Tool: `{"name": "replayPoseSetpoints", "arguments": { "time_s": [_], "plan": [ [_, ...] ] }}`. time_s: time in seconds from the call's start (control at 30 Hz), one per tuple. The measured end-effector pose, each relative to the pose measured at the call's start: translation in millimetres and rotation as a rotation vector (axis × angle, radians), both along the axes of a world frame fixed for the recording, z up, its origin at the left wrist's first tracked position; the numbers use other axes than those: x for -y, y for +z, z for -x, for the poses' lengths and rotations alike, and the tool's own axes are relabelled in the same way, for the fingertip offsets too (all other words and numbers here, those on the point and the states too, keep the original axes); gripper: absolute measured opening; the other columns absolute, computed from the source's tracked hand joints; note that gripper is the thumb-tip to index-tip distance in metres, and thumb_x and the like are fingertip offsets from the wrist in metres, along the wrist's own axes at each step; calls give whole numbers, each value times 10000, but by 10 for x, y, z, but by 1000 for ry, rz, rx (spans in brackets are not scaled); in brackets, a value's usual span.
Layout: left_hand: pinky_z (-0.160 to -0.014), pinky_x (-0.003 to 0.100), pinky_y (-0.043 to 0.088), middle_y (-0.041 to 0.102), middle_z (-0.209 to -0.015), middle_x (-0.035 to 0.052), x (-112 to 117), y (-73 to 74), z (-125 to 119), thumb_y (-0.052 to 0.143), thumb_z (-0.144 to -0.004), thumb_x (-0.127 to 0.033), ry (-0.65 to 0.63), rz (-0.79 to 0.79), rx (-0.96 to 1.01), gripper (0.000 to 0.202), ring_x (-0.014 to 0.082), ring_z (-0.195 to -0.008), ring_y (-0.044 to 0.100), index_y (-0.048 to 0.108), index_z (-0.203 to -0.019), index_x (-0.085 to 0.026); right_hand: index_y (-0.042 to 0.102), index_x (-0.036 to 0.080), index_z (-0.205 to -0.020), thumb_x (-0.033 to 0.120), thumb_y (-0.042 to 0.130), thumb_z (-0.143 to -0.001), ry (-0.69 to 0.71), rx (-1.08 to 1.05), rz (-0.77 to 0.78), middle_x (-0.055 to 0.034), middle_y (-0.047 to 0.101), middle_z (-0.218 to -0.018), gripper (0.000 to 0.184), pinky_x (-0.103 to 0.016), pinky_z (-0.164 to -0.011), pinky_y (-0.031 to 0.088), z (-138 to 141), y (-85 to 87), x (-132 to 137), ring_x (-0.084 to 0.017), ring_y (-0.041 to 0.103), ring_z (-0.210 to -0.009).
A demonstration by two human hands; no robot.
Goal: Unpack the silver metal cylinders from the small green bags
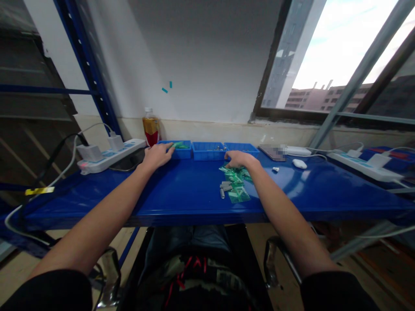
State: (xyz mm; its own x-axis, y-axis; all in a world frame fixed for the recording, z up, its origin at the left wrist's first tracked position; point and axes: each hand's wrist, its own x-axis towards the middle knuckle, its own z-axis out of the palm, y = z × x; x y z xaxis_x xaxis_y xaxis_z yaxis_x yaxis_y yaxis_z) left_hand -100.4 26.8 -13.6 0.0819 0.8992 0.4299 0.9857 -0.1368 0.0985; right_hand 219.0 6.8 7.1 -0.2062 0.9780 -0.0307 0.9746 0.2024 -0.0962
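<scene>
My left hand (pixel 158 154) reaches to the left blue bin (pixel 181 150) and pinches a small green bag (pixel 177 145) at its rim. My right hand (pixel 239 159) rests palm down on the far end of a pile of small green plastic bags (pixel 236 181) on the blue table (pixel 181 194), fingers curled toward the bags. A few small grey metal parts (pixel 225 188) lie beside the pile. Two more blue bins, the middle blue bin (pixel 208 151) and the right blue bin (pixel 241 148), stand just beyond my right hand.
A drink bottle (pixel 151 126) stands behind the left bin. A white power strip (pixel 110 156) with chargers lies at the left, another power strip (pixel 363 165) at the right. A phone (pixel 271 152), a white mouse (pixel 299 163) and cables lie to the right. A window is beyond.
</scene>
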Motion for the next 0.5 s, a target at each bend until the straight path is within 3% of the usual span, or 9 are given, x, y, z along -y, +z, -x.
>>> {"name": "replayPoseSetpoints", "arguments": {
  "time_s": [0.13, 0.23, 0.33, 0.43, 0.5],
  "plan": [
    [-968, 640, 282, 477, -1372, 164, 55, -38, -51, 317, -900, -527, -19, -79, 35, 559, 378, -1264, 383, 471, -1353, -239, 632, 162, -1123, 189, 683, -693, 21, -48, -54, -119, 661, -1096, 434, -266, -734, 449, 23, 13, 4, -227, 626, -936],
    [-980, 608, 285, 456, -1359, 175, 166, -2, -157, 410, -876, -473, -24, -183, 78, 525, 373, -1269, 349, 477, -1335, -226, 664, 128, -1044, 157, 633, -721, 64, -132, -108, -100, 677, -941, 326, -248, -687, 421, 36, 49, 9, -182, 607, -800],
    [-975, 516, 334, 529, -1250, 158, 273, 73, -324, 452, -859, -397, -148, -278, 152, 442, 336, -1206, 408, 551, -1232, -184, 663, 108, -1004, 153, 585, -742, 164, -273, -193, -36, 622, -725, 277, -243, -621, 381, 109, 76, 36, -138, 535, -646],
    [-922, 392, 389, 644, -1030, 109, 356, 121, -539, 437, -861, -373, -409, -180, 275, 334, 261, -1019, 536, 643, -1001, -150, 635, 118, -1000, 154, 539, -751, 288, -440, -311, 25, 519, -614, 269, -236, -575, 340, 260, 60, 87, -115, 453, -571],
    [-797, 329, 428, 673, -855, 78, 406, 120, -680, 412, -870, -448, -533, 28, 418, 387, 225, -850, 584, 663, -852, -153, 611, 132, -968, 132, 511, -739, 371, -529, -399, 36, 491, -618, 251, -233, -585, 336, 378, 32, 127, -111, 427, -577]
  ]
}}
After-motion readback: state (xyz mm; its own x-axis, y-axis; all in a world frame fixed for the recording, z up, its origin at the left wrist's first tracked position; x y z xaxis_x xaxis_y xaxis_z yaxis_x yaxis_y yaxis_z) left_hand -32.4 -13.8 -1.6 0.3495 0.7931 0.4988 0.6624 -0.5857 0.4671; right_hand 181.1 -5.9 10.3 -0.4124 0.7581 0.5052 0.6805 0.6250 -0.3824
